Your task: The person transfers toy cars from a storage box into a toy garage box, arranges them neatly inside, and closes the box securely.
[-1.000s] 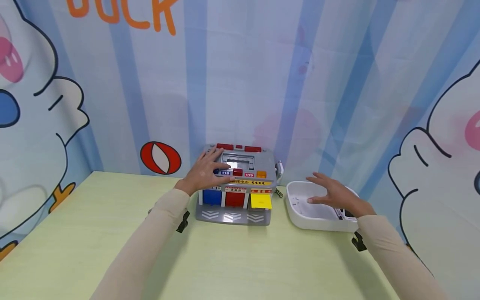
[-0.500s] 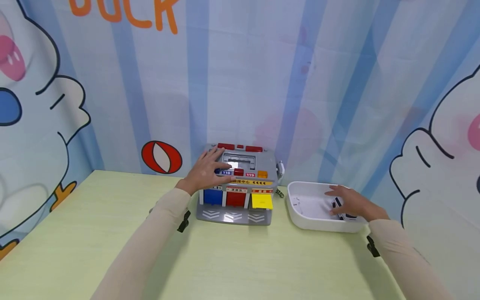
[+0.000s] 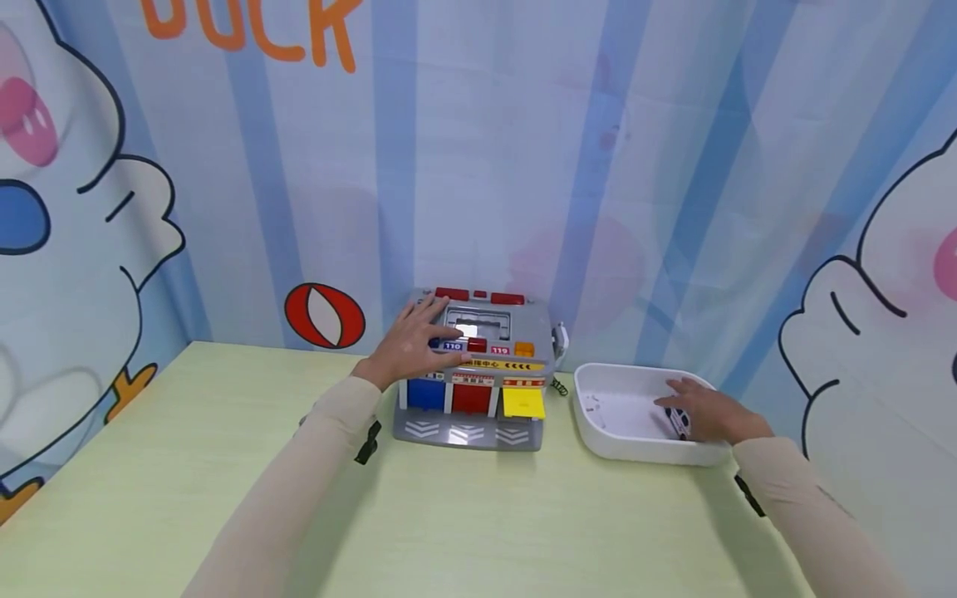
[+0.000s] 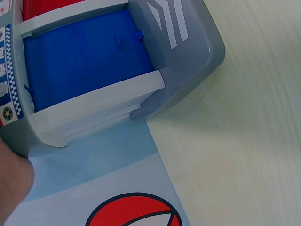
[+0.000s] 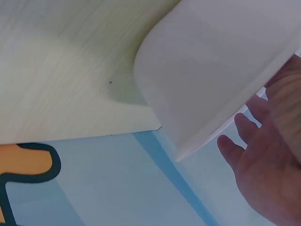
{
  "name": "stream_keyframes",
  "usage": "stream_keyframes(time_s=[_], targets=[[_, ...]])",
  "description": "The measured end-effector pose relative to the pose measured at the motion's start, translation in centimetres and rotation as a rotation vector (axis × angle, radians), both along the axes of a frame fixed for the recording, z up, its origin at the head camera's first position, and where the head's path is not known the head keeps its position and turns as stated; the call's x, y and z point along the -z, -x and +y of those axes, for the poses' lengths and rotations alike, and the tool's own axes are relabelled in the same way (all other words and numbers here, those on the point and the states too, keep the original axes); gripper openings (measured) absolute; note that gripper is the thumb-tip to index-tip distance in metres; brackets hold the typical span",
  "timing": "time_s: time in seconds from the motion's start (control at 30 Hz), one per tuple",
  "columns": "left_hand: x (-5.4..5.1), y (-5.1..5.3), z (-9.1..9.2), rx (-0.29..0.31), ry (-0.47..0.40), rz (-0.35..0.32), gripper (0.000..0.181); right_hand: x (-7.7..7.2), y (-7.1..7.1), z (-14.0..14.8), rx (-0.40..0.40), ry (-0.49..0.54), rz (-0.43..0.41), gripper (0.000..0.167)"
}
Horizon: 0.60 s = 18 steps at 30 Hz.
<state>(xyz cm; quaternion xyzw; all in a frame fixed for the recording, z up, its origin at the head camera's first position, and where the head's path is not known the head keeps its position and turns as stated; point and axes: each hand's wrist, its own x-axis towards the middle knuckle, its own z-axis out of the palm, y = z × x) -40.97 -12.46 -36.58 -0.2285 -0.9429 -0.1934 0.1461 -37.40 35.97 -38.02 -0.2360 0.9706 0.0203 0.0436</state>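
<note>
A grey toy station with blue, red and yellow doors stands against the back curtain. My left hand rests on its upper left side, fingers spread and thumb lying toward the front buttons. In the left wrist view its blue door appears close up. To the right sits a white plastic basin. Inside it, my right hand is over a small white-and-black toy car, partly covering it. The right wrist view shows several fingers behind the basin rim; their contact with the car is hidden.
The station's yellow door sticks out in front. A white handset with a dark coiled cord hangs on its right side. The pale table ends at a printed curtain.
My right hand has moved right and down into the basin and onto the toy car, covering more of it. My left hand has stayed on the station.
</note>
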Motion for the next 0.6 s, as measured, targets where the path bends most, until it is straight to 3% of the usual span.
stream_keyframes(time_s=[0.17,0.33,0.6], targets=[[0.06,0.06,-0.07,0.005,-0.004,0.003,0.061,-0.05,-0.27,0.04,-0.027,-0.072,0.034,0.058],[0.07,0.03,-0.08,0.005,0.003,0.004,0.061,0.03,-0.23,-0.01,-0.006,-0.11,0.043,0.057],[-0.1,-0.13,-0.08,0.006,0.012,-0.002,0.061,0.4,0.07,0.12,0.071,-0.063,0.004,0.072]])
